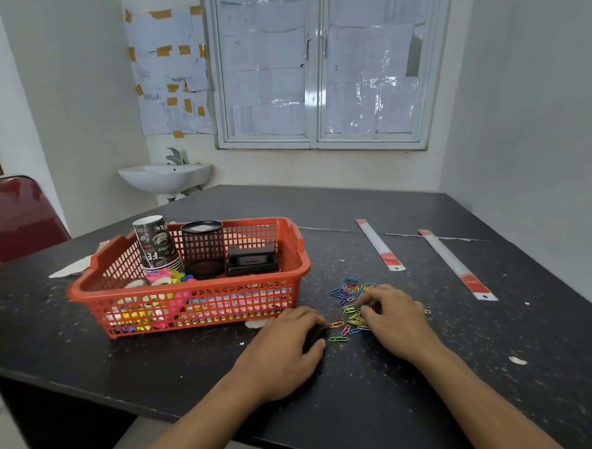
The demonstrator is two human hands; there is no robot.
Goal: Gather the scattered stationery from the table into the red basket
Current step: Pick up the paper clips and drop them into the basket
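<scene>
head view: partly done, i'd say. red basket (188, 292) on the desk (366, 409) already holds paper cups (155, 243), a mesh pot (202, 249), a black box (252, 259) and coloured bits. left to do: paper clips (351, 291) just right of the basket and two rulers (379, 245) (456, 265) further right. right hand (392, 319) has its fingers curled onto the clips; left hand (287, 348) has its fingers bent over a dark patch. can't tell if either grips anything.
</scene>
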